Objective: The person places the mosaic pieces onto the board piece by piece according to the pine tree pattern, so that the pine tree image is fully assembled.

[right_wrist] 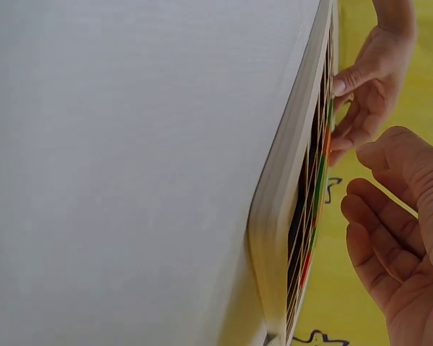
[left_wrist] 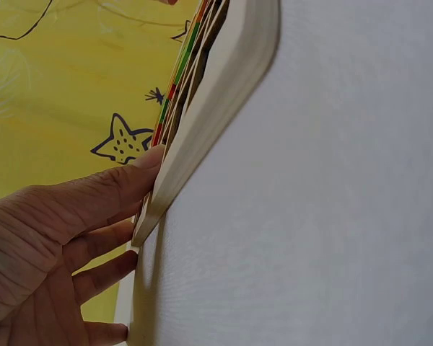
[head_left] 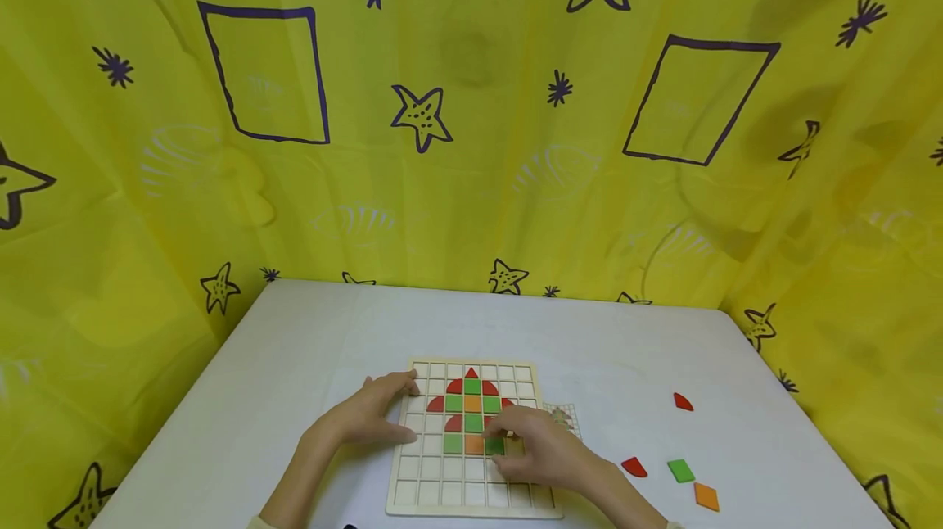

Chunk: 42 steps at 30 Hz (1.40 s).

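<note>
A pale wooden grid board [head_left: 430,492] lies on the table, with red, green and orange tiles set in its cells in a tree-like pattern. My left hand [head_left: 368,414] rests at the board's left edge, thumb and fingers spread along the rim; the left wrist view shows the thumb [left_wrist: 141,173] against the frame. Over the lower right of the pattern is my right hand [head_left: 541,447], loosely curled, fingertips right at a dark green square tile [head_left: 495,445]. In the right wrist view nothing shows between the right thumb [right_wrist: 390,148] and fingers. This hand hides some right-side cells.
Right of the board lie two red quarter-round tiles [head_left: 683,402], a green square tile [head_left: 681,471] and an orange square tile [head_left: 706,497]. A printed pattern card [head_left: 576,418] sticks out by the board's right edge. Yellow curtain [head_left: 471,185] surrounds the white table [head_left: 317,332].
</note>
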{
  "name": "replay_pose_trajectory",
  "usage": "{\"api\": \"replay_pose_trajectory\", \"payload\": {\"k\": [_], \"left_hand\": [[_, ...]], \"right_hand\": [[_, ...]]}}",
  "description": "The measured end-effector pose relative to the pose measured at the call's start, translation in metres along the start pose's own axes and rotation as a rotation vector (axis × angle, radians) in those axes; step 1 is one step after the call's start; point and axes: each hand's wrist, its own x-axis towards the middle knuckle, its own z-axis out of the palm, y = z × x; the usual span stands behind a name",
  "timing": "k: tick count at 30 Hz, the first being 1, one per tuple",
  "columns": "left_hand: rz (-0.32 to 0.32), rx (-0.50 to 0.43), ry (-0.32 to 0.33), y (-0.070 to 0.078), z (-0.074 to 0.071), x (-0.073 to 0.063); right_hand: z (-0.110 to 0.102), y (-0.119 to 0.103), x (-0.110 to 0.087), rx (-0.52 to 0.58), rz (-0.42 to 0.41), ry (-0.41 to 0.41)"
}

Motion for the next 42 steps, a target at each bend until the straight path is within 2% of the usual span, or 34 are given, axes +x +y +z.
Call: {"api": "replay_pose_trajectory", "payload": {"k": [4, 11, 14, 21, 25, 30, 38, 42], "left_hand": [[-0.007, 0.009, 0.005, 0.001, 0.0, 0.0], [-0.011, 0.002, 0.002, 0.001, 0.002, 0.001], [-0.013, -0.007, -0.002, 0.001, 0.002, 0.001], [-0.006, -0.004, -0.002, 0.002, 0.002, -0.001], [-0.008, -0.002, -0.002, 0.002, 0.002, -0.001], [-0.015, -0.001, -0.001, 0.004, 0.001, -0.002], [0.014, -0.008, -0.001, 0.002, 0.0, -0.002], [0.017, -0.003, -0.004, 0.001, 0.0, -0.002]], "right_hand": [[-0.006, 0.004, -0.011, 0.026, 0.031, 0.027], [-0.016, 0.014, -0.032, 0.009, 0.108, 0.074], [-0.021, 0.02, -0.042, 0.001, 0.076, 0.121], [-0.032, 0.036, -0.065, -0.038, -0.062, 0.269], [-0.039, 0.047, -0.079, -0.091, -0.097, 0.346], [-0.051, 0.057, -0.096, -0.139, -0.06, 0.4], [-0.068, 0.066, -0.125, -0.149, 0.111, 0.437], [-0.075, 0.07, -0.138, -0.148, 0.135, 0.469]]}}
